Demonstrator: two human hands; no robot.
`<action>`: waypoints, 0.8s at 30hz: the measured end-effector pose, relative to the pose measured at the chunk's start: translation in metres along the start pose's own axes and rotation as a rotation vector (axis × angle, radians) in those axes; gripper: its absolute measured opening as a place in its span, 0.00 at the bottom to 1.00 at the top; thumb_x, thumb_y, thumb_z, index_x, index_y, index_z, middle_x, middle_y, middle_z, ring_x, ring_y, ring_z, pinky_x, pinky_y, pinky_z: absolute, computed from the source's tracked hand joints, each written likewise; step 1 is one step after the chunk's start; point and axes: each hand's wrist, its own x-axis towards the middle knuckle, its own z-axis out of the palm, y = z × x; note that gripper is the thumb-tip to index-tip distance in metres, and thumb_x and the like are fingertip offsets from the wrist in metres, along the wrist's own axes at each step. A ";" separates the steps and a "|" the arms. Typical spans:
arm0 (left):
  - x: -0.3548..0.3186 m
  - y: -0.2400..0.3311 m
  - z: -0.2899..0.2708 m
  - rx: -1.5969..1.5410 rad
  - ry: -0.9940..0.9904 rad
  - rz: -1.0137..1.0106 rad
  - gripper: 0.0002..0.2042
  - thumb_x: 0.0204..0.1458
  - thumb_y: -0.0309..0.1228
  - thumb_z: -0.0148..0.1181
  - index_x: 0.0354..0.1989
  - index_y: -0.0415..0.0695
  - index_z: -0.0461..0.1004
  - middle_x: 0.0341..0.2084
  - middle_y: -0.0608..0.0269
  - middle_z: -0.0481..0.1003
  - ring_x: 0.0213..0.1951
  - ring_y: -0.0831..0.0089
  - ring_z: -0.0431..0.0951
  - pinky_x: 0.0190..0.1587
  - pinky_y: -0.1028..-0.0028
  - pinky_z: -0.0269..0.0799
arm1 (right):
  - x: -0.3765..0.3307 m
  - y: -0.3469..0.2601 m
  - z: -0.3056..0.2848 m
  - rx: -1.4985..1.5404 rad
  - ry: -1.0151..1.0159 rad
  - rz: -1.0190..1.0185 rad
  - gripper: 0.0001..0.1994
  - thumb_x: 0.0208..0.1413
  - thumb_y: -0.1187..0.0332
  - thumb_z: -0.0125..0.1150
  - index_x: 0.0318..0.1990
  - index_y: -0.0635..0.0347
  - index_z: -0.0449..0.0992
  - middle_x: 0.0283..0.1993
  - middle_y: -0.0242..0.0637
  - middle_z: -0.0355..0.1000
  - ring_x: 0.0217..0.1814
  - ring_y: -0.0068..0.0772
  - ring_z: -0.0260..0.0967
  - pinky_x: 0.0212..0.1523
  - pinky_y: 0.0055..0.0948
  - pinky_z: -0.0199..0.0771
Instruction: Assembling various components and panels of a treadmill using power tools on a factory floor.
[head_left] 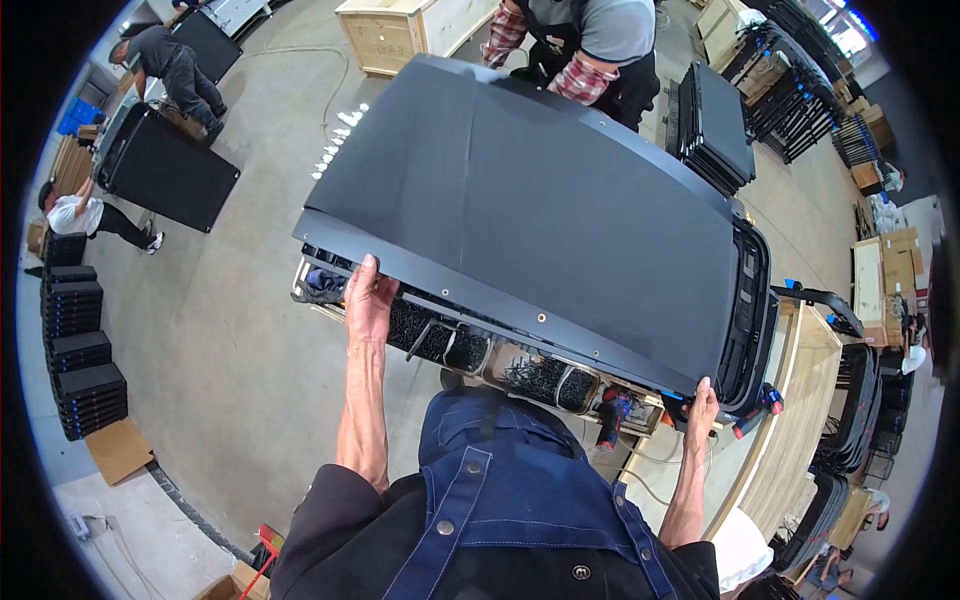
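A large dark grey panel (pixel 560 210) with brass-coloured holes along its edges stretches across the middle, tilted over a black frame (pixel 750 300). My left hand (pixel 370 298) grips the panel's near edge toward its left end, thumb on top and fingers underneath. Near the right corner, my right hand (pixel 703 405) holds the same edge, its thumb up and its other fingers mostly hidden. Across from me, a co-worker in plaid sleeves (pixel 585 80) leans at the far edge; that person's hands are mostly hidden.
Bins of black fasteners (pixel 545 380) stand under the near edge, with a power drill (pixel 612 415) beside them. Another power tool (pixel 768 405) lies by a wooden crate (pixel 790 400). Stacked black panels (pixel 712 125) stand far right. Two people handle another black panel (pixel 170 170) at left.
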 end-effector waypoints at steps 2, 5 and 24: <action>0.002 0.010 0.000 0.025 -0.017 0.070 0.10 0.58 0.38 0.66 0.40 0.46 0.77 0.34 0.70 0.78 0.37 0.78 0.78 0.43 0.75 0.75 | 0.005 0.009 0.003 -0.065 -0.002 -0.043 0.27 0.64 0.41 0.53 0.24 0.55 0.67 0.21 0.23 0.57 0.23 0.17 0.55 0.21 0.22 0.56; 0.004 0.013 -0.022 0.102 0.011 0.062 0.10 0.58 0.38 0.66 0.39 0.45 0.77 0.35 0.69 0.79 0.37 0.78 0.78 0.43 0.75 0.75 | 0.001 0.014 0.006 -0.196 -0.034 -0.115 0.28 0.65 0.44 0.54 0.22 0.57 0.64 0.21 0.22 0.55 0.26 0.17 0.51 0.25 0.25 0.51; -0.012 0.006 -0.040 0.779 -0.004 -0.202 0.32 0.53 0.62 0.60 0.37 0.36 0.75 0.26 0.55 0.80 0.29 0.68 0.82 0.30 0.72 0.76 | 0.017 0.051 0.020 -0.133 0.230 -0.227 0.31 0.66 0.50 0.53 0.21 0.73 0.67 0.16 0.32 0.60 0.22 0.26 0.52 0.25 0.37 0.53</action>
